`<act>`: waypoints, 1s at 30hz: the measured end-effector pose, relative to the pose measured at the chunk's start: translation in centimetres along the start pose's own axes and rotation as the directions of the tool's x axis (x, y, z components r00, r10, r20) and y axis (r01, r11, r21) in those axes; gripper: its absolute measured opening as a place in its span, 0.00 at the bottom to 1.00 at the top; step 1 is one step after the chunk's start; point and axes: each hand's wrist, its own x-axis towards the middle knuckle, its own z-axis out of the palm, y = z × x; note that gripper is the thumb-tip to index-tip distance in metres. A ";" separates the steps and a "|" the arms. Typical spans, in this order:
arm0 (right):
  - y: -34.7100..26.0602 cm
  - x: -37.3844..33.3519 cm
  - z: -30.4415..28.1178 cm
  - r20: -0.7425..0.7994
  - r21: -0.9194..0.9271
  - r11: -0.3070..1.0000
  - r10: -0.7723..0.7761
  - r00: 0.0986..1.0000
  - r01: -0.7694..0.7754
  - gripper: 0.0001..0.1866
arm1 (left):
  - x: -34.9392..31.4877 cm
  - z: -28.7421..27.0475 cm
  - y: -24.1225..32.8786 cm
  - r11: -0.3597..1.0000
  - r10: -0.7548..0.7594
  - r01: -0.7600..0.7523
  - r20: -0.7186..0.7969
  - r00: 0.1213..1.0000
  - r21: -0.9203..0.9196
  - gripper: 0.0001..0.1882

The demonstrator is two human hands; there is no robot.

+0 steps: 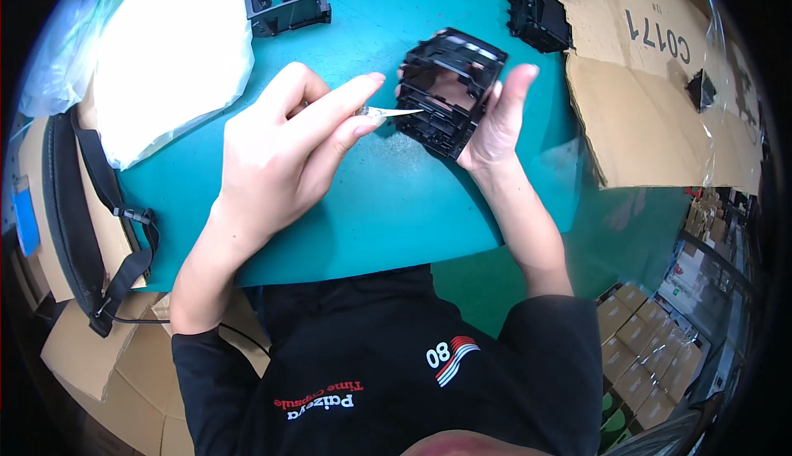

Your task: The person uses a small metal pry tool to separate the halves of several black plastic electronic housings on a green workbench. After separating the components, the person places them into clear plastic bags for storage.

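Note:
My left hand pinches a small pointed knife between thumb and fingers. Most of its handle is hidden inside the grip; the pale, tapering blade points right. The blade's tip meets the near part of a black plastic housing, or lies just over it. My right hand grips that housing from the right and from beneath, with the thumb sticking up along its side. Fingers show through the open frame of the housing, which is held tilted above the green mat.
Another black housing stands at the far left beside a white plastic bag. More black housings sit far right, by a flattened cardboard sheet. A black strap hangs over the left edge. Stacked cartons stand at lower right.

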 end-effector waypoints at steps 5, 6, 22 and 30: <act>0.8 -0.3 0.3 0.014 0.062 0.992 0.107 0.994 -0.108 0.45 | -0.3 1.1 -0.4 0.999 0.037 -0.036 0.045 0.998 -0.024 0.18; 0.6 -0.3 0.4 0.084 0.129 0.985 0.109 0.991 -0.119 0.40 | -0.1 1.2 -0.3 0.998 0.055 -0.054 0.028 0.998 -0.035 0.17; 0.4 -0.9 2.2 -0.113 -0.117 0.971 0.195 0.974 -0.208 0.51 | -0.1 0.7 0.4 0.991 0.093 -0.096 0.029 0.995 0.096 0.16; 1.1 -1.1 1.9 0.099 0.113 0.968 0.215 0.972 -0.226 0.43 | 0.0 0.5 1.1 0.987 0.106 -0.107 0.020 0.994 0.122 0.13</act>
